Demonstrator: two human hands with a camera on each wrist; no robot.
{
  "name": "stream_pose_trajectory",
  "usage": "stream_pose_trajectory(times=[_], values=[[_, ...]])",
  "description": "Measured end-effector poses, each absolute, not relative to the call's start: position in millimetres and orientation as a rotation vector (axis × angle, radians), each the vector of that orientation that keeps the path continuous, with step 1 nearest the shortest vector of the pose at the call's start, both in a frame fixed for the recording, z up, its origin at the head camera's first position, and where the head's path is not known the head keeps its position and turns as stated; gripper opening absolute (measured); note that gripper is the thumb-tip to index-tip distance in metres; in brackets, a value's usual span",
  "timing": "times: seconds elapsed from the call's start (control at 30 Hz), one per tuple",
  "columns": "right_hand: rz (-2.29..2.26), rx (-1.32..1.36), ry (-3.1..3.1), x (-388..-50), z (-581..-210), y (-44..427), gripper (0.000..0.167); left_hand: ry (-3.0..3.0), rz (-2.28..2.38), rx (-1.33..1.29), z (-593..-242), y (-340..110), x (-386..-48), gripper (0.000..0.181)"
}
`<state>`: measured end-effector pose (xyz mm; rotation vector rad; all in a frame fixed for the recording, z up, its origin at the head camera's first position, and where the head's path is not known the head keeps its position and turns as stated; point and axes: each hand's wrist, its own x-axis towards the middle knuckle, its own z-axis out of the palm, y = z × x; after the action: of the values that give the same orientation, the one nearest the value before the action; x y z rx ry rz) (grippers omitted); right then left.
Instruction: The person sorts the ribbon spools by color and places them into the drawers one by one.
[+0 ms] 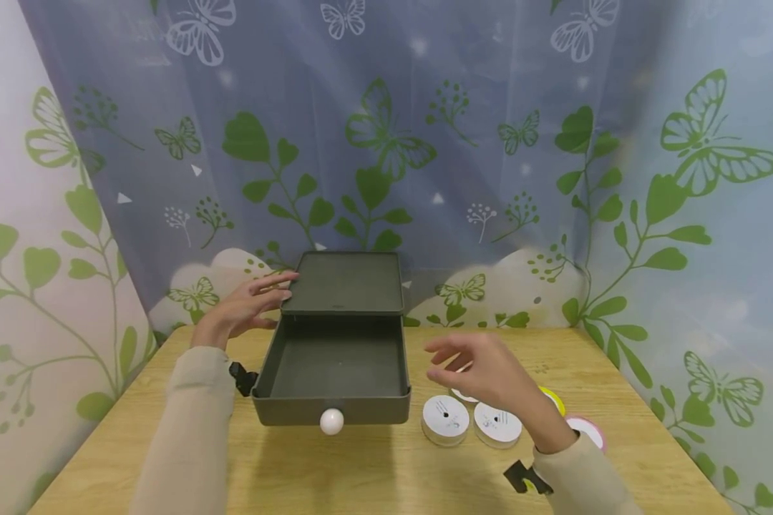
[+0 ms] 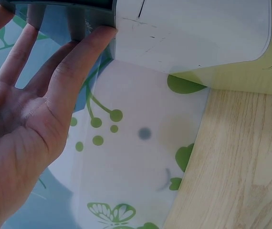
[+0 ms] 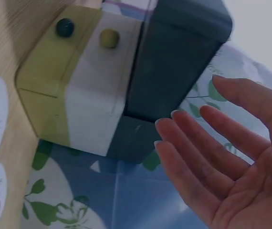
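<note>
A storage box with stacked drawers stands on the table; its dark grey top drawer point(image 1: 341, 357) is pulled out, showing a bare inside and a white round knob point(image 1: 332, 421). Beneath it, a white drawer point(image 3: 100, 81) and a yellow-green drawer point(image 3: 55, 71) are closed. With extended fingers, my left hand point(image 1: 243, 307) touches the left side of the dark top section point(image 2: 98, 16). My right hand point(image 1: 479, 368) hovers to the right of the pulled-out drawer, fingers loosely bent and holding nothing. Below it lie several round white spools point(image 1: 445, 420), partly covered by the hand and forearm.
Among the spools, one has a yellow rim point(image 1: 554, 400) and another a pink rim point(image 1: 589, 432). The wooden table point(image 1: 335, 476) backs onto a curtain point(image 1: 464, 214) with butterflies and leaves, just behind the storage box.
</note>
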<state>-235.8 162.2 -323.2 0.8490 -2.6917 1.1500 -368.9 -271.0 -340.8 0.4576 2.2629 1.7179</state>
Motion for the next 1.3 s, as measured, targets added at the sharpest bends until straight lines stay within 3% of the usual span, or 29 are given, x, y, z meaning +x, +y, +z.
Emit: stream_pose_trajectory(times=[0.77, 1.3], values=[[1.017, 0.879, -2.983, -284.9, -382.2, 180.4, 0.042, 2.276, 1.709, 0.465, -339.1, -269.3, -368.0, 0.065], [0.935, 0.84, -3.169, -296.7, -421.1, 182.4, 0.05, 2.266, 1.717, 0.473, -341.1, -271.3, -368.1, 0.064]])
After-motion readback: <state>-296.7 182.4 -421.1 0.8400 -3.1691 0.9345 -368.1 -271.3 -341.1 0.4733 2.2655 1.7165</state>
